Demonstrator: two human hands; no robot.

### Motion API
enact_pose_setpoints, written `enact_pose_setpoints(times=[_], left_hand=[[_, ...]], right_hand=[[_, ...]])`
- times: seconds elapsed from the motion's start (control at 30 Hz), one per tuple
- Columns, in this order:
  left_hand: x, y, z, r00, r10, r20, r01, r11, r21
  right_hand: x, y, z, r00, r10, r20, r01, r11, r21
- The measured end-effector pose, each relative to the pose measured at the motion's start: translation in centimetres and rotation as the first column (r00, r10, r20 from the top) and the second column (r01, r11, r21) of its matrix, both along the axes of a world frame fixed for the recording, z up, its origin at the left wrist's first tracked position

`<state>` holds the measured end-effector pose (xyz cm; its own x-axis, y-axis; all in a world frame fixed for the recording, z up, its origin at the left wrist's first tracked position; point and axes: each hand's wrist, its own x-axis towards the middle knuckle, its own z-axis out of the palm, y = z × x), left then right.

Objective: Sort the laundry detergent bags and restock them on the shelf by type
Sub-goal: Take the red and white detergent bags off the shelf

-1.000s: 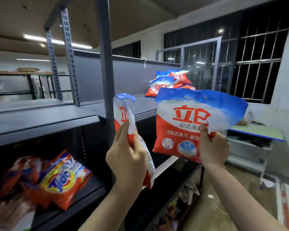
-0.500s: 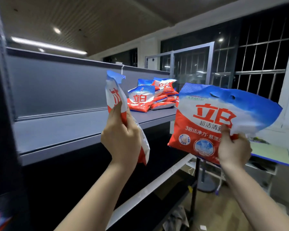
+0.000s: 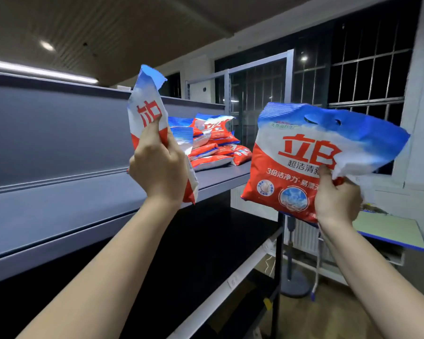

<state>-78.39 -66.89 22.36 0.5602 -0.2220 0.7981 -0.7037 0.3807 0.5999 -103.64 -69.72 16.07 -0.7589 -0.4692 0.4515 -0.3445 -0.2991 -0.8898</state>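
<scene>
I see my left hand (image 3: 159,172) curled tight around a red, white and blue plastic detergent bag (image 3: 147,113), held upright and edge-on above the grey metal shelf (image 3: 59,206). My right hand (image 3: 337,200) pinches a matching bag (image 3: 304,152) at its lower edge, face-on, beside the shelf's end. A pile of similar bags (image 3: 213,145) lies further along the shelf

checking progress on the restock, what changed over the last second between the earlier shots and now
The view swung right along the shelf; the orange bags dropped out of sight and the pile of matching bags came nearer. Unchanged: left hand grips one red-and-blue bag, right hand another.
</scene>
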Motion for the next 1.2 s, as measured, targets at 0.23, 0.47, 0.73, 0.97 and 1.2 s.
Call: enact_pose_setpoints(times=[0.23,0.47,0.73,0.97,1.2], left_hand=[[-2.2,-10.8,1.3,0.999,-0.008,-0.033,0.009,1.0,0.022],[-3.9,-18.3,2.5,0.999,0.039,-0.007,-0.038,0.999,0.034],[-5.7,-25.5,3.1,0.97,0.238,0.049,-0.236,0.971,-0.036],[-7.8,-32.2,5.3,0.861,0.479,0.171,-0.468,0.878,-0.101],[-7.9,-42.2,9.6,0.625,0.666,0.407,-0.57,0.746,-0.344]], right_hand=[[-1.1,-11.2,3.2,0.996,0.088,-0.004,-0.088,0.996,-0.01],[-2.8,-22.4,3.9,0.988,0.147,0.038,-0.147,0.989,-0.002],[-5.0,-38.3,5.2,0.926,0.374,0.054,-0.376,0.926,0.032],[-4.6,-51.2,4.7,0.784,0.308,-0.539,-0.106,0.922,0.373],[-5.8,-53.4,5.0,0.424,0.536,-0.73,-0.213,0.842,0.495]])
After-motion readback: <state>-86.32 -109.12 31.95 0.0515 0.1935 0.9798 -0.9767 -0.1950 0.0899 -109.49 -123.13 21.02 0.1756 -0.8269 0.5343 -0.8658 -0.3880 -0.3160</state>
